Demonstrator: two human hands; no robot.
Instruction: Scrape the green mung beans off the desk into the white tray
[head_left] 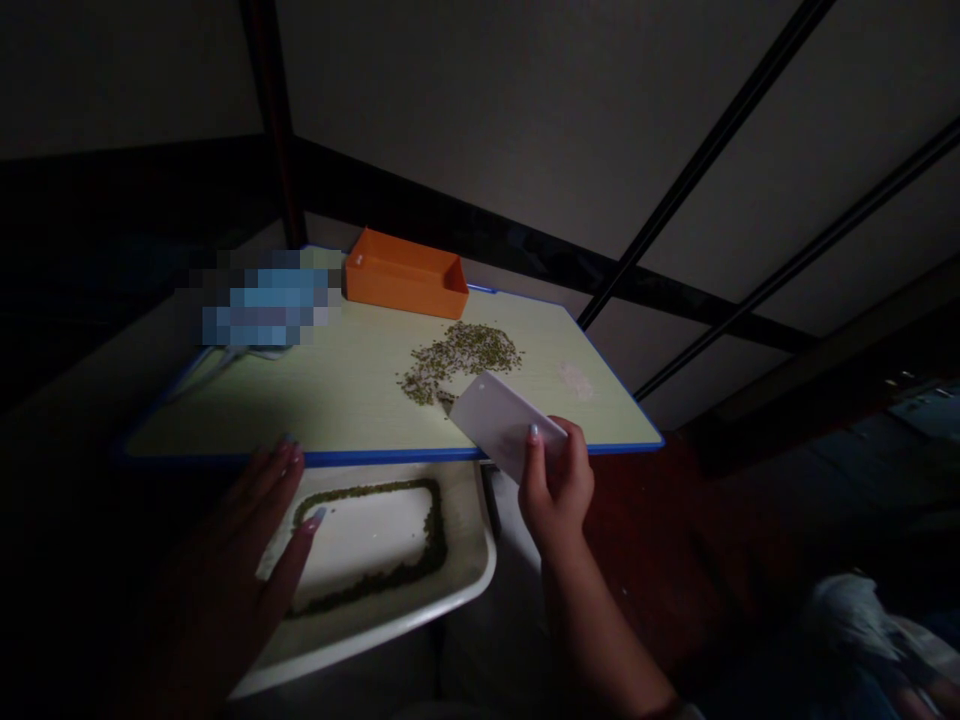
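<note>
My right hand point(556, 492) pinches a flat white plastic scraper point(501, 420) with a small hole in one corner. The thumb lies along its face. The far end of the scraper is beside a spread pile of small green grains mixed with paler bits point(471, 352), whose exact kind I cannot make out. At the left, my left hand point(259, 545) has its fingers stretched out and holds nothing. It hovers at the table's near edge, partly over a white tray point(480, 530). Green grains line the tray's inner edges, and its middle shows bare white. Shadow hides much of that hand.
An orange open box point(405, 285) stands at the back of the pale, blue-rimmed tabletop point(360, 400). To its left lies a pixelated blue item point(262, 305). A pale patch point(576, 380) marks the right side. A wall point(480, 120) rises behind; the surroundings are dark.
</note>
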